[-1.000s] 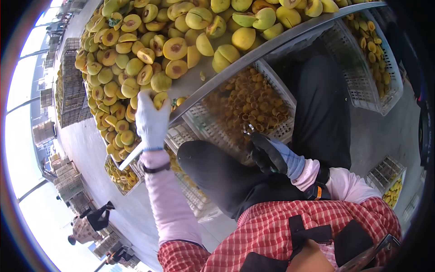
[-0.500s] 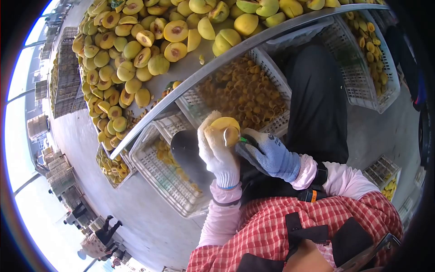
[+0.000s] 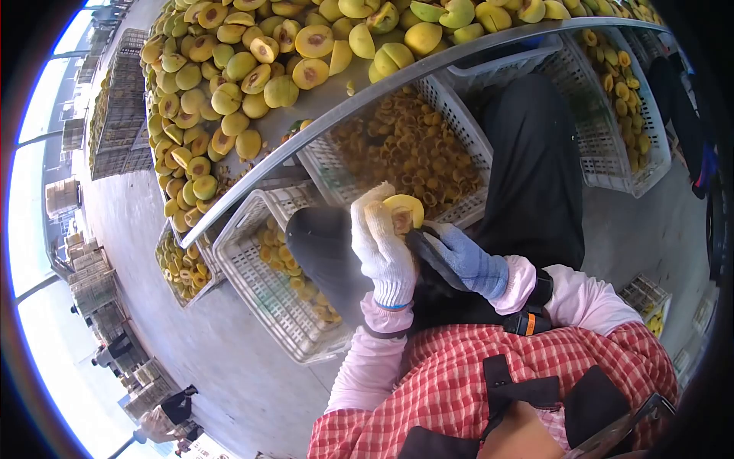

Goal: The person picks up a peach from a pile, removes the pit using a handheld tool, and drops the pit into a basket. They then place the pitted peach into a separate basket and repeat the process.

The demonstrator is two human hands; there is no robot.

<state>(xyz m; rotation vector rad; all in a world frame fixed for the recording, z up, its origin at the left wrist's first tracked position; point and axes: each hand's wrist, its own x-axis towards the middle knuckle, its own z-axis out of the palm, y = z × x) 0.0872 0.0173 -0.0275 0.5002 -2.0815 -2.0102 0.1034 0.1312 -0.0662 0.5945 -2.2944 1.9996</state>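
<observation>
My left hand [image 3: 382, 252], in a white knit glove, is closed around a yellow peach half [image 3: 415, 208], its cut face turned toward my right. My right hand [image 3: 462, 260], in a blue glove with dark grey palm and fingers, is closed right against the fruit's lower edge. The fingers hide the green-handled pitting knife with a curved metal loop that showed there half a second ago. Beneath the hands is a white crate [image 3: 480, 208] with many small brownish-yellow hollowed pieces [image 3: 413, 145].
A metal-edged table [image 3: 325, 128] bears a heap of halved peaches [image 3: 229, 99]. Another crate [image 3: 264, 325] stands by my left knee, with yellow pieces inside. At upper right is a crate of peach halves [image 3: 634, 183]. People and stacked crates are far left.
Both hands have shifted slightly right in view with the peach half. The half has turned, and the knife's metal loop and green handle have gone out of sight.
</observation>
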